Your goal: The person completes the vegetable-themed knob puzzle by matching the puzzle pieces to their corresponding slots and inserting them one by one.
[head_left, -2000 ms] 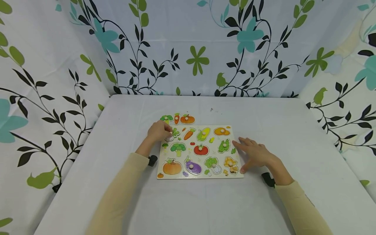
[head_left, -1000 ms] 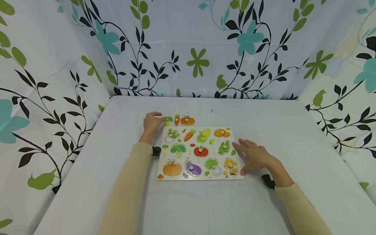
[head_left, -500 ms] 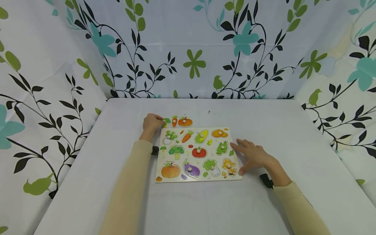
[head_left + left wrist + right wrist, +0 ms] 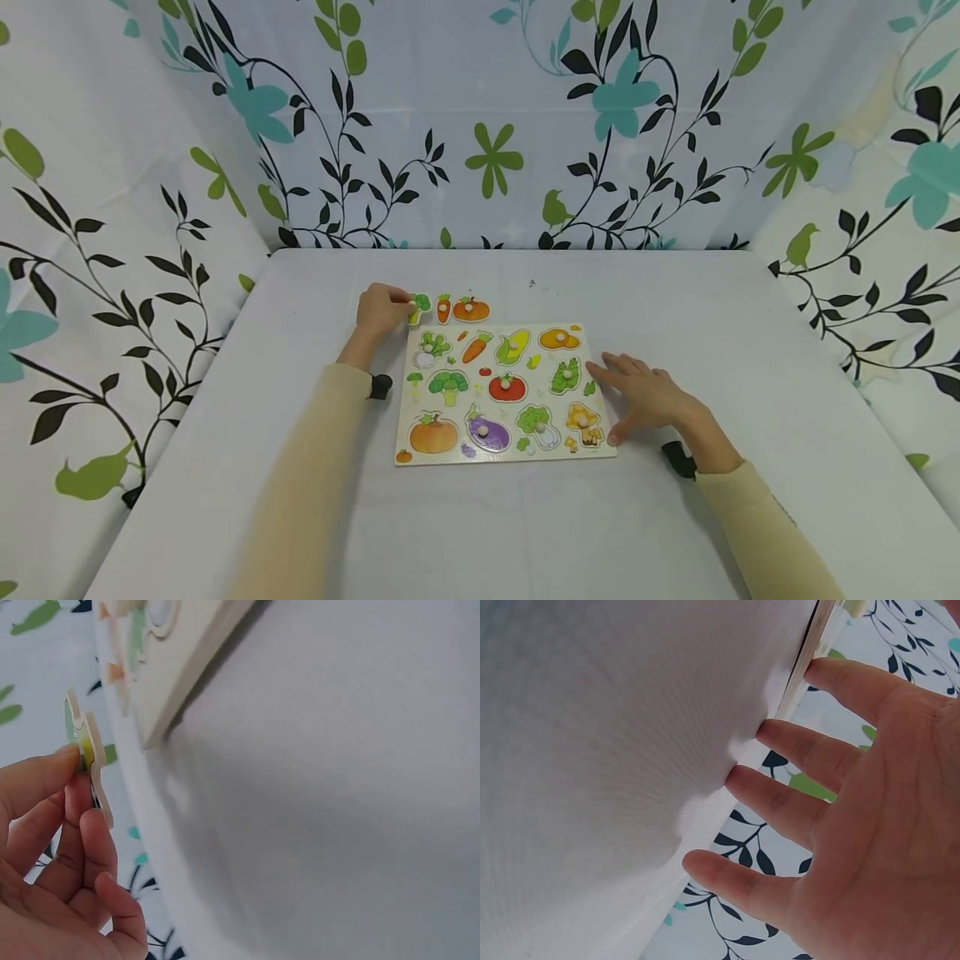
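Observation:
My left hand (image 4: 381,310) pinches a wooden broccoli puzzle piece (image 4: 422,307) beyond the board's far left corner. In the left wrist view the broccoli piece (image 4: 88,750) stands tilted between thumb and fingers. The knob puzzle board (image 4: 461,417) lies flat, with pictured vegetables such as a radish, corn, tomato and eggplant, most with knobs. Its broccoli, large carrot and pumpkin pictures show no knob. My right hand (image 4: 648,396) rests with fingers spread at the board's right edge; in the right wrist view one fingertip meets that edge.
Behind the board, a carrot piece (image 4: 443,311) and a pumpkin piece (image 4: 471,310) lie side by side on the white-covered table (image 4: 480,533). A leaf-patterned curtain (image 4: 420,100) encloses the back and sides.
From the radish on the board, my left hand moved back to the broccoli piece, took hold of it and shifted it slightly left. My right hand stayed at the board's edge.

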`<state>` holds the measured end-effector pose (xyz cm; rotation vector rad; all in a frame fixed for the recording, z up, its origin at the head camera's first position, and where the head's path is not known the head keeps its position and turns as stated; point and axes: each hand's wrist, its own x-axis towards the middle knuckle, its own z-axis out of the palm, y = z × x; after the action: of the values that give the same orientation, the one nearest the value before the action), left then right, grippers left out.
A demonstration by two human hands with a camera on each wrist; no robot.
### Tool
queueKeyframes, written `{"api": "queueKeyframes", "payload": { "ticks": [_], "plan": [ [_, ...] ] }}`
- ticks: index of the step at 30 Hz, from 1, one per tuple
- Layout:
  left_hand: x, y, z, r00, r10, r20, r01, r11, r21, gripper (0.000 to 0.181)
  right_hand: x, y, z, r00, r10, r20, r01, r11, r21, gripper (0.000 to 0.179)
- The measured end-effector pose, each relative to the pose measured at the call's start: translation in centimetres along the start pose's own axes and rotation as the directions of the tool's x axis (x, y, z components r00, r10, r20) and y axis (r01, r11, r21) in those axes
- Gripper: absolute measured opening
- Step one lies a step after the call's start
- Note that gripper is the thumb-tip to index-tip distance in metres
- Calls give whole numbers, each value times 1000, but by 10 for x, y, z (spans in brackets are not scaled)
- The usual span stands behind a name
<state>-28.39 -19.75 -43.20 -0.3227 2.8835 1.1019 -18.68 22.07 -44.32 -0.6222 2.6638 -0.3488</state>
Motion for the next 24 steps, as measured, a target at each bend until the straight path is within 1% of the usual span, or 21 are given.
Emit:
{"api": "queueKeyframes", "payload": {
  "ticks": [2, 4, 7, 10, 14, 18, 21, 24],
  "plan": [
    [-5, 2, -4, 999, 38, 24, -38, 999, -5, 27, 0, -1, -2, 1000, -2, -3, 2, 1000, -2, 113],
    [-12, 6, -7, 997, 64, 53, -63, 998, -17, 26, -1, -2, -4, 1000, 1, -1, -1, 1000, 2, 113],
    [-27, 13, -9, 990, 98, 103, -97, 995, -19, 24, -2, -2, -6, 1000, -1, -2, 1, 1000, 0, 112],
    [-44, 21, -7, 982, 112, 149, -114, 993, 7, 22, -1, -2, -6, 1000, -2, -3, 2, 1000, -4, 111],
    [-66, 29, 0, 972, 143, 188, -156, 986, 58, 18, -1, -2, -6, 1000, -12, -11, 12, 1000, -8, 111],
    [-84, 30, 11, 963, 169, 209, -192, 976, 97, 14, -1, -3, -5, 1000, -11, -4, 11, 1000, -2, 112],
    [-92, 29, 18, 963, 170, 211, -200, 971, 132, 11, -1, -2, -4, 1000, -3, 4, 3, 1000, 4, 112],
    [-96, 28, 24, 966, 144, 213, -180, 971, 160, 10, -1, -3, -4, 1000, 2, 6, -2, 1000, 5, 113]
  ]
}}
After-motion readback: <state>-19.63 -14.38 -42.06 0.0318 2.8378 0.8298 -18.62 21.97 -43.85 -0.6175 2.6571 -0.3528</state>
